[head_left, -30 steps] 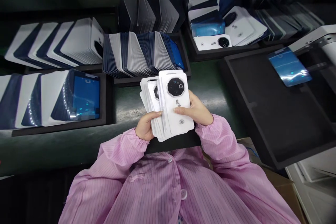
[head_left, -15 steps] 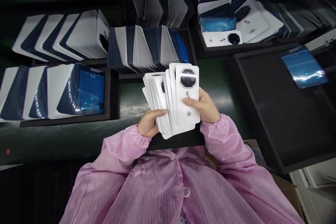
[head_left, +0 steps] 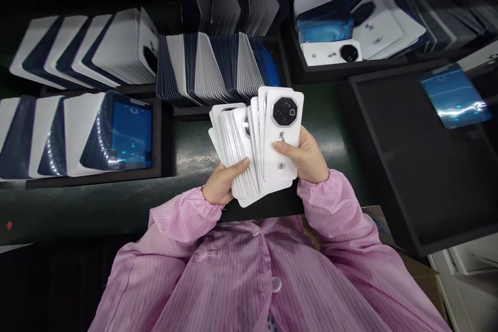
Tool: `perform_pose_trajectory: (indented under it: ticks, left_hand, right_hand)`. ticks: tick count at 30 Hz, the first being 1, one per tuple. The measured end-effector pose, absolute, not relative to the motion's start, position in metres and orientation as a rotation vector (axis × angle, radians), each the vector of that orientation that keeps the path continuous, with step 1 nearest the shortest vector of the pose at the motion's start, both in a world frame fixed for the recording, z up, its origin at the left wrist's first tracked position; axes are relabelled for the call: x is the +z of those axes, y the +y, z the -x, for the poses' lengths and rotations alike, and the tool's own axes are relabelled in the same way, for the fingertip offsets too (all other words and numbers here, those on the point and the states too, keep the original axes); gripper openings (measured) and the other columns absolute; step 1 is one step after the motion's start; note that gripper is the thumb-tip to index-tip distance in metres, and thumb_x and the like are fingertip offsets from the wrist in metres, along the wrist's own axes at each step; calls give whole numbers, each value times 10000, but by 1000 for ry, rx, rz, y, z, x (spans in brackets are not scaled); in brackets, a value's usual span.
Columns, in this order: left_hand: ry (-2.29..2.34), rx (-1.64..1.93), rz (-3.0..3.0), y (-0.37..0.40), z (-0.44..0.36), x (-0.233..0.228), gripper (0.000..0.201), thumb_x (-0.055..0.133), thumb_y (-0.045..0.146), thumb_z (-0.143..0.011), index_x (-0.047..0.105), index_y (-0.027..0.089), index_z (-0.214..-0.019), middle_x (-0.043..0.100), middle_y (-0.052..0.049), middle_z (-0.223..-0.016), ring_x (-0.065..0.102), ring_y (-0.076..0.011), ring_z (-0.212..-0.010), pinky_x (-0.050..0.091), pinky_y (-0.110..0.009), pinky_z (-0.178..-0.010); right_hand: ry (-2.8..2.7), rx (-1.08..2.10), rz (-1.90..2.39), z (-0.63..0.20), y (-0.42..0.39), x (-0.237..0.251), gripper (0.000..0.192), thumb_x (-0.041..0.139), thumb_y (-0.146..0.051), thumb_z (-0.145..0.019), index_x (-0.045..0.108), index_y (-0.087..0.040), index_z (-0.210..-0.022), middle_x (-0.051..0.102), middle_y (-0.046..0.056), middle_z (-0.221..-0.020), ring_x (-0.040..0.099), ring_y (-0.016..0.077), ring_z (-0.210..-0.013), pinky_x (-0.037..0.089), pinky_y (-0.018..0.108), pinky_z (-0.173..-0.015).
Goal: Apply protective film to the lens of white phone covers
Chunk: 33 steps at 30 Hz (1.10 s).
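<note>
Pinching thin, fanned white phone-shaped panels (head_left: 260, 151) between fingers (head_left: 291, 151) at frame centre, the left hand (head_left: 218, 187) and right hand (head_left: 312, 158) could spill some if either grip loosens.

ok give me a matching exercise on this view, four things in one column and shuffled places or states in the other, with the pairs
1. Left hand
2. Right hand
3. Held white panels
4. Rightmost blue sheet

A. Spread in a fan
B. Overlapping the black tray in this view
C. Thumb partly over the front panel's lettering
D. Gripping the fan's left side

Pairs: 1-D, 2-C, 3-A, 4-B
</note>
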<state>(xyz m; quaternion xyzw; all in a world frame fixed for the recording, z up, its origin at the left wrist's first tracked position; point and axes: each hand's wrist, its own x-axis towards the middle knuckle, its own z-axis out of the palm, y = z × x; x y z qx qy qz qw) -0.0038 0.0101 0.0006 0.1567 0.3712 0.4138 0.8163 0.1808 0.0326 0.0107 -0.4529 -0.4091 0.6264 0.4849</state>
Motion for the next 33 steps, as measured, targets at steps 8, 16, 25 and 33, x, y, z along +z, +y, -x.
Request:
perform_pose_trajectory:
  ticks: [8,16,25,33]
  left_hand:
    - [774,858,-336,10,7,3,617,752,139,-688,571,195,-1276,704,-105,-1152,571,-348,-1197,409,-512,-1077]
    - [775,853,-319,9,5,2,649,775,199,-694,548,207,-1302,729,-99,-1084,569,-346,-1200,400,-511,-1085]
    - [787,853,-325,7,4,1,633,778,216,-696,559,218,-1290,737,-92,-1055,579,-349,-1187,418,-508,-1071]
    - [787,790,-342,8,7,0,652,780,179,-665,568,196,-1282,722,-110,-1095,598,-365,-1154,434,-527,-1052]
  right_hand:
    - [-1023,1371,1168,-180,29,9,530,779,-435,-690,523,-265,-1122,634,45,-1203,609,275,-1118,533,467,-932]
    - [-1057,1282,1228,-181,28,7,517,775,-452,-690,532,-267,-1108,636,45,-1166,614,275,-1086,534,468,-910]
    - [-1068,1233,1253,-181,27,5,487,768,-444,-702,541,-266,-1094,636,40,-1151,609,277,-1085,520,470,-924]
    - [-1053,1193,1297,-183,29,2,489,749,-489,-707,537,-262,-1085,640,51,-1150,610,277,-1079,532,458,-897]
